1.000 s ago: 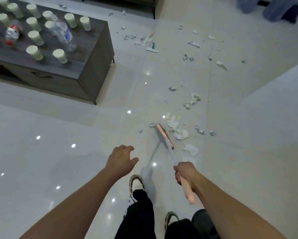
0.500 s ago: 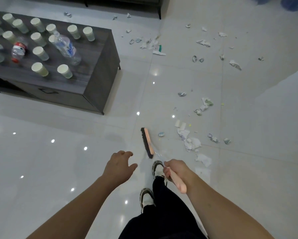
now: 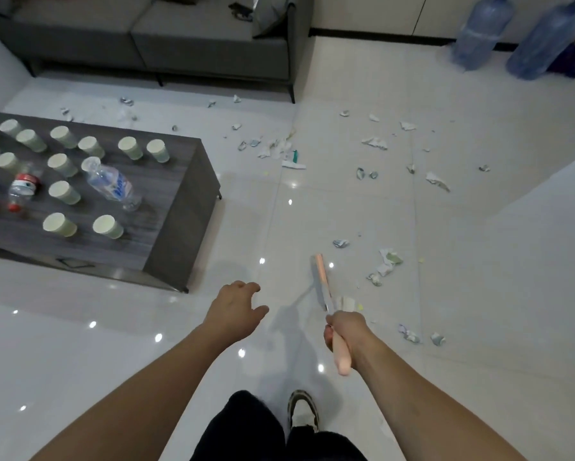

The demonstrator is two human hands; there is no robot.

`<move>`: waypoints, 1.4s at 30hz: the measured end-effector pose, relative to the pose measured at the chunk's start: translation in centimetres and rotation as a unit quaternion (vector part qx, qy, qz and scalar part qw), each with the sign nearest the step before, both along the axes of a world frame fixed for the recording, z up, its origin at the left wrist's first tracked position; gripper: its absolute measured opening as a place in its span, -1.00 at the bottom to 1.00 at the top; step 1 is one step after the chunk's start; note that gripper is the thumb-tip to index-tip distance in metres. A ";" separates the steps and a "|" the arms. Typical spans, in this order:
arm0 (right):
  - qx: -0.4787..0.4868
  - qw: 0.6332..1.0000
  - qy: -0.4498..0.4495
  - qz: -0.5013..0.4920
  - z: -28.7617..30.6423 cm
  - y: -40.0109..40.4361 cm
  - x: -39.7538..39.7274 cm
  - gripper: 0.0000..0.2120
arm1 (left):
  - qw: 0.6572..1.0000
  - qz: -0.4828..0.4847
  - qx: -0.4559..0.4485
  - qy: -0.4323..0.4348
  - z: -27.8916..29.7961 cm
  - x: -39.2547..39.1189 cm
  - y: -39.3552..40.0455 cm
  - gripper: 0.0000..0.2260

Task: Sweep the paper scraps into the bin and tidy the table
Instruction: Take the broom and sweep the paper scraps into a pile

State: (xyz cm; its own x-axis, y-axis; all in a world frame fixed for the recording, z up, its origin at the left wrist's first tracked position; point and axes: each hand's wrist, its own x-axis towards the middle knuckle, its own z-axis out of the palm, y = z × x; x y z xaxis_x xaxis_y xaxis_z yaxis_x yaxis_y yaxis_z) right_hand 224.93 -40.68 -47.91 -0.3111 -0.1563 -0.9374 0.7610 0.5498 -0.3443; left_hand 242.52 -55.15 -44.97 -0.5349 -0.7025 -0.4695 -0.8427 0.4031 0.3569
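Gripping the broom (image 3: 322, 283) with right-hand fingers (image 3: 329, 334), left hand (image 3: 234, 307) spread empty, scraps (image 3: 384, 266) beside low table (image 3: 176, 207).

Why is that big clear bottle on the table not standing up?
The clear bottle is tipped over, lying on its side on the dark table among upright paper cups. Why it fell cannot be told.

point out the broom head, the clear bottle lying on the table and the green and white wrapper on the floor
broom head (image 3: 321, 281), head view, pink top strip
clear bottle (image 3: 112, 184), head view, its label
green and white wrapper (image 3: 294, 162), head view, its middle
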 end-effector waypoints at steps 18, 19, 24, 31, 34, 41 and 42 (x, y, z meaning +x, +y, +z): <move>-0.080 0.986 -0.012 0.145 7.3 -44.0 -15.5 -0.93 | 0.997 0.044 0.055 0.023 0.2 -16.7 -42.7 -0.48; -0.082 0.986 -0.013 0.145 7.4 -46.6 -16.4 -0.91 | 0.997 0.049 0.044 0.027 0.6 -17.5 -45.6 -0.48; -0.077 0.981 -0.019 0.176 6.8 -58.0 -20.7 -0.86 | 0.995 0.081 0.039 0.039 1.7 -21.2 -57.0 -0.51; -0.106 0.961 -0.035 0.254 3.7 -75.3 -28.3 -0.93 | 0.989 0.142 0.032 0.005 0.3 -26.0 -71.1 -0.49; -0.110 0.946 -0.031 0.304 3.5 -82.9 -31.7 -0.95 | 0.979 0.201 0.029 -0.005 0.6 -27.4 -76.8 -0.49; -0.108 0.910 -0.041 0.397 5.5 -98.6 -35.2 -0.93 | 0.954 0.299 0.023 -0.013 2.6 -28.9 -87.5 -0.48; -0.104 0.903 -0.040 0.415 5.6 -100.9 -34.9 -0.94 | 0.951 0.309 0.022 -0.012 2.8 -28.7 -88.9 -0.48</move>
